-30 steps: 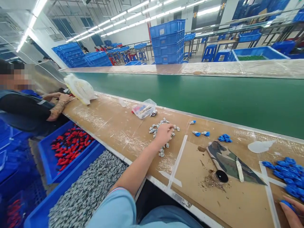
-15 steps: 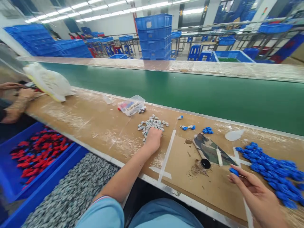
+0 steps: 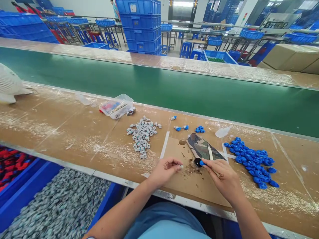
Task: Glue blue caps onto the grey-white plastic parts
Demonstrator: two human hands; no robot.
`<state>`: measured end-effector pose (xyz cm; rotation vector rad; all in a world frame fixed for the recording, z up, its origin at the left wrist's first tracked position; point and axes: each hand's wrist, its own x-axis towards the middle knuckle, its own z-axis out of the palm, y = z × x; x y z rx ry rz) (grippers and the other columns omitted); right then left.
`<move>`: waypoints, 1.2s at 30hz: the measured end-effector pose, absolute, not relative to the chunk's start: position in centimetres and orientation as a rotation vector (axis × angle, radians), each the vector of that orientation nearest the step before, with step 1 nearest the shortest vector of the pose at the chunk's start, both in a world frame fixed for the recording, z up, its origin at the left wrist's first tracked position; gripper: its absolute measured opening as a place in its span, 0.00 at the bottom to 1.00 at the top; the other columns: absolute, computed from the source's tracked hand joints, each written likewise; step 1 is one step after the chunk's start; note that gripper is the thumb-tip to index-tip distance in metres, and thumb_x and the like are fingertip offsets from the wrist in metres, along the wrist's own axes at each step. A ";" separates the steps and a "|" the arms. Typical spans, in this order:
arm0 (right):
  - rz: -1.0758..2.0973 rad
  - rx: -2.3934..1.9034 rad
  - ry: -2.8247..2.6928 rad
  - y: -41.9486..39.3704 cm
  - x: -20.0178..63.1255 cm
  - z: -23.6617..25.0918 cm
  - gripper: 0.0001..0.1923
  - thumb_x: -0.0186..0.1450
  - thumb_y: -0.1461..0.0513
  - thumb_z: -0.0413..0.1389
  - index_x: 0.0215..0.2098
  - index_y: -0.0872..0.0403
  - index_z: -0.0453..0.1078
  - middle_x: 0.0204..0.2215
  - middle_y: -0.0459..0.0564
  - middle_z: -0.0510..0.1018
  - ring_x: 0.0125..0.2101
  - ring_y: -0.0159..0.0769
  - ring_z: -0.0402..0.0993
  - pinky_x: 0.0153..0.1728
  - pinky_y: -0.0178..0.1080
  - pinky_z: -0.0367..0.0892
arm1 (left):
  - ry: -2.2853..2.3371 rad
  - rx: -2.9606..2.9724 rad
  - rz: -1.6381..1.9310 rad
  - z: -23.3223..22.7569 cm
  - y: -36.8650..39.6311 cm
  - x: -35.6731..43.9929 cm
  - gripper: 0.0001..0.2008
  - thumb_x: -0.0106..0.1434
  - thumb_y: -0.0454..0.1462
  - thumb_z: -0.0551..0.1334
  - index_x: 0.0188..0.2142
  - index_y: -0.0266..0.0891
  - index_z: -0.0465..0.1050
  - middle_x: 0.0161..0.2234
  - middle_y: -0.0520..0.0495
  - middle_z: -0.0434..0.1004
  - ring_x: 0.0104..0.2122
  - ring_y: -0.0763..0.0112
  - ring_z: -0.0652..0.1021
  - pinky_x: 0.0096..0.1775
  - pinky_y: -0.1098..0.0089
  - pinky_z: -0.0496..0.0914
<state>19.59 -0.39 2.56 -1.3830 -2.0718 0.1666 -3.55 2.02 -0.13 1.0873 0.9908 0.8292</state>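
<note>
My left hand (image 3: 164,170) pinches a small grey-white part between thumb and fingertips, low over the cardboard sheet (image 3: 179,186). My right hand (image 3: 223,177) holds a small blue plastic cap (image 3: 202,162) at its fingertips, just beside a black round fixture (image 3: 197,162). The two hands are close together, a short gap between them. A heap of grey parts (image 3: 142,134) lies to the left on the bench. A pile of blue caps (image 3: 251,161) lies to the right.
A camouflage-pattern pad (image 3: 201,149) with a white stick lies behind the fixture. A clear plastic box (image 3: 116,106) stands at the left. A green conveyor belt (image 3: 174,89) runs behind the bench. Blue bins with grey parts (image 3: 57,205) and red parts (image 3: 10,164) sit below left.
My left hand has left the grey heap with a part and come to the cardboard. My right hand has brought a blue cap over to the black fixture. The view has swung right.
</note>
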 end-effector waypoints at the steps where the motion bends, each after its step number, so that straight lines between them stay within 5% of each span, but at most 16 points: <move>1: 0.183 -1.385 -2.072 -0.3 19.6 2.5 0.12 0.66 0.60 0.51 0.43 0.49 0.75 0.32 0.48 0.81 0.32 0.37 0.74 0.33 0.39 0.70 | 0.975 1.010 0.820 -0.2 1.7 -3.0 0.12 0.49 0.41 0.68 0.32 0.36 0.75 0.26 0.50 0.77 0.27 0.72 0.75 0.35 0.70 0.70; 15: 1.079 -1.608 -1.317 -1.4 18.6 2.6 0.22 0.54 0.47 0.59 0.39 0.53 0.77 0.34 0.54 0.82 0.32 0.41 0.78 0.34 0.40 0.74 | 0.884 0.867 0.900 -1.7 -0.2 0.2 0.14 0.47 0.41 0.71 0.30 0.36 0.75 0.29 0.48 0.78 0.31 0.71 0.76 0.39 0.69 0.70; 30: 0.629 -1.263 -2.101 -2.0 17.8 3.3 0.11 0.64 0.62 0.53 0.40 0.46 0.76 0.29 0.46 0.81 0.29 0.33 0.77 0.30 0.34 0.72 | 0.787 1.168 0.872 -1.9 -0.5 -0.6 0.13 0.55 0.38 0.65 0.41 0.38 0.71 0.38 0.44 0.78 0.40 0.67 0.77 0.44 0.67 0.71; 36: 0.693 -1.265 -2.083 -1.9 17.7 3.4 0.11 0.65 0.59 0.53 0.40 0.45 0.77 0.25 0.45 0.81 0.25 0.32 0.76 0.25 0.32 0.71 | 0.735 1.022 0.840 -1.4 -0.3 -0.4 0.17 0.52 0.38 0.68 0.41 0.38 0.69 0.30 0.49 0.75 0.33 0.71 0.77 0.38 0.71 0.70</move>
